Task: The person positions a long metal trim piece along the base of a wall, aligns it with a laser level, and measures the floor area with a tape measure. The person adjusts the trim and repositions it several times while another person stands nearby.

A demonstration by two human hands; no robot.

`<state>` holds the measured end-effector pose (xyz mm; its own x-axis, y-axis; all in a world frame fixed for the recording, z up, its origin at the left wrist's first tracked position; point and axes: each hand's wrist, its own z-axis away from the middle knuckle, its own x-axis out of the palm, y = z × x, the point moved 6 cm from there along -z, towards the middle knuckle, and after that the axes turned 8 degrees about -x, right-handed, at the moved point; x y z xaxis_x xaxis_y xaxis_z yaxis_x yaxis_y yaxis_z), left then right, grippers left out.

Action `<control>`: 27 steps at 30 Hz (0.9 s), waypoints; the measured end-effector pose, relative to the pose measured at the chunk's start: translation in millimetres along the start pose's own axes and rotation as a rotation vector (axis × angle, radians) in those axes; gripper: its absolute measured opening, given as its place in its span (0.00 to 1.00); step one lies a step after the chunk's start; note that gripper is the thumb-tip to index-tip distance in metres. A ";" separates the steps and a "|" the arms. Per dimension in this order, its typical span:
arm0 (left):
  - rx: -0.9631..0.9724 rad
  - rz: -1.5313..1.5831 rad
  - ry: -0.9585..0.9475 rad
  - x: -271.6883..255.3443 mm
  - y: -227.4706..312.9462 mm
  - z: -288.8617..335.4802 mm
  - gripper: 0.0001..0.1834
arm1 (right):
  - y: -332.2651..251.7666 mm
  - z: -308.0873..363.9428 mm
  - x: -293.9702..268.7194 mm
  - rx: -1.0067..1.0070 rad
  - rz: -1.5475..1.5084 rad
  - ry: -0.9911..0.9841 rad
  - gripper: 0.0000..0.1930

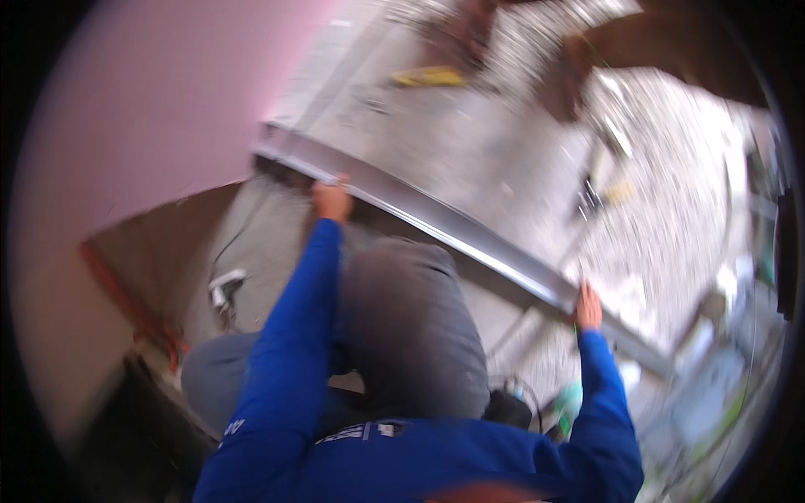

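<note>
A long grey metal channel (453,225) runs slantwise from the pink wall at upper left down to the lower right, in front of my knees. Toward its far left end, my left hand (332,201) is closed on the near edge. My right hand (589,307) grips the channel farther along, near its right end. Both arms are stretched out in blue sleeves. The undersides of the channel and the fingers beneath it are hidden, and motion blurs the picture.
A pink wall panel (176,101) rises at left. Another person's leg (662,52) and feet are at the top right. On the floor lie a yellow object (429,77), a yellow-and-black tool (605,197) and a white object with a cord (226,287). Clutter lines the right side.
</note>
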<state>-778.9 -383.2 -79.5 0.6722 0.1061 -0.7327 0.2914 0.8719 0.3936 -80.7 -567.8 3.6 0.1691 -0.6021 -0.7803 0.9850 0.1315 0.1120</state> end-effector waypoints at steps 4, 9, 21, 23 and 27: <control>0.094 0.018 0.012 -8.6 5.4 -2.8 0.33 | 5.8 12.2 -6.7 0.187 -0.016 -0.001 0.43; 0.099 0.129 -0.051 -7.7 4.2 -5.4 0.32 | -0.4 17.5 -24.6 0.257 -0.081 0.034 0.35; 0.112 -0.070 -0.085 -2.9 -8.6 -50.5 0.31 | 24.1 32.1 -12.5 0.250 -0.168 0.044 0.44; 0.111 -0.078 -0.121 0.3 -11.2 -53.5 0.31 | 19.4 24.8 -15.0 0.237 -0.167 -0.020 0.43; 0.095 0.010 -0.154 1.2 -16.6 -59.7 0.30 | 22.3 25.2 -7.8 0.265 -0.191 -0.039 0.41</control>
<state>-823.6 -369.0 -120.0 0.7693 0.0340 -0.6379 0.3423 0.8212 0.4566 -59.2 -580.0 27.7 -0.0235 -0.6262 -0.7793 0.9730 -0.1934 0.1261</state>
